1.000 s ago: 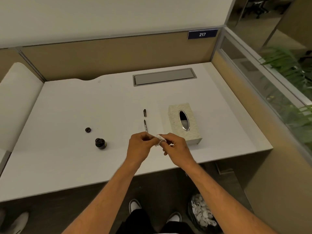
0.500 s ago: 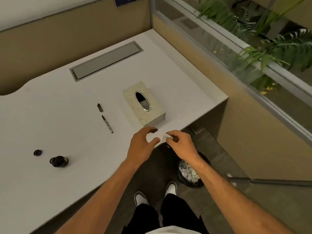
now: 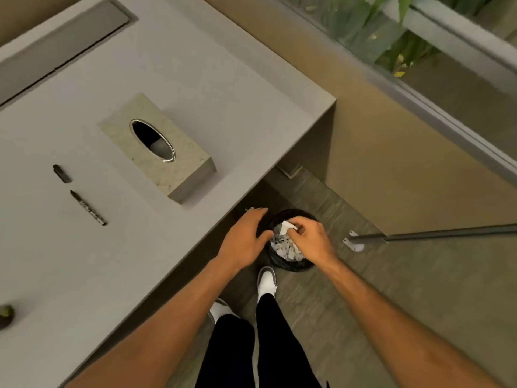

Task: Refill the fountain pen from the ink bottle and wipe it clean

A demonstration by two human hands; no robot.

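Right hand [image 3: 309, 238] pinches a crumpled tissue [image 3: 288, 227] over the bin [image 3: 291, 264]; left hand [image 3: 246, 239] hangs open, empty. Tissue's light and floppy, so it probably just drops. The pen [image 3: 88, 208] on the desk [image 3: 223, 88] looks slim and slick, so I'd grab it mid-barrel.

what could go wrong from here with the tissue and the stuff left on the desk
The right hand pinches the tissue above the bin, which looks heaped with used tissues, so it may slide off onto the floor. The pen and cap lie loose on the desk; either could roll.
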